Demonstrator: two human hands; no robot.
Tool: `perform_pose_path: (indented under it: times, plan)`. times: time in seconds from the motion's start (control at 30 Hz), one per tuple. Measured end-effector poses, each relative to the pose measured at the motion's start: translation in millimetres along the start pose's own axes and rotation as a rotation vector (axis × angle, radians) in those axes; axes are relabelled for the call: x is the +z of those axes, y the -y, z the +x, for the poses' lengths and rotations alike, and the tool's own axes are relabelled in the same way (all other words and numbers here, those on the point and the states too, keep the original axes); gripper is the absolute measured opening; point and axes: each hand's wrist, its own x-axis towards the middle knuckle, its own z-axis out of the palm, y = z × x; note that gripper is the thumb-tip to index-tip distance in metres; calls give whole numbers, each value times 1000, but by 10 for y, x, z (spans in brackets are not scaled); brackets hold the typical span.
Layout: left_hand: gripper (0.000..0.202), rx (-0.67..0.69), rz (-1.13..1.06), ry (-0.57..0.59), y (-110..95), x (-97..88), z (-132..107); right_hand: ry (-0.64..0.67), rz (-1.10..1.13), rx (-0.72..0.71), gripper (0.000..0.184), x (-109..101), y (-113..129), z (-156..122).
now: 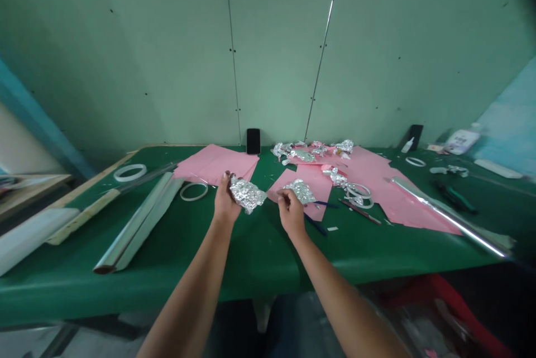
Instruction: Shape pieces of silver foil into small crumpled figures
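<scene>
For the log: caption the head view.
Left hand holds crumpled aluminium foil, right hand pinches another piece, over pink paper on a green table.

Left forearm [192, 274] and right forearm [339, 291] bare, reaching forward from bottom of view, angled inward. Left hand [226, 201] upright, fingers curled, gripping. Right hand [291, 213] bent down at wrist, fingers pinching. Hands apart, not touching.

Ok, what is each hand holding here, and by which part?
The left hand grips a crumpled piece of aluminium foil by its left end; the right hand pinches a second foil piece at its near edge.
</scene>
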Motion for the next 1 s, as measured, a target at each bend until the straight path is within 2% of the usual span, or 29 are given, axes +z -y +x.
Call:
perform_pose_path:
  times: [0.1,0.2,0.23,0.33,0.37,0.73,1.0]
  plan:
    - [12,16,-58,-65,7,-14,31,190,-13,-100,14,20,71,-29]
    - [13,12,-51,-55,58,-21,47,311,-99,-187,36,48,109,-56]
    - [13,8,-49,-44,80,-18,45,302,-122,-190,35,58,107,-59]
    - [15,7,-46,-14,130,-5,32,219,-136,-155,15,76,76,-50]
    - [17,8,-46,-5,137,-2,29,203,-134,-145,13,76,68,-44]
    - [24,-9,-10,107,137,6,-15,70,-14,-8,21,35,64,-20]
    - [23,-10,10,110,121,39,-47,5,7,-42,16,34,71,-7]
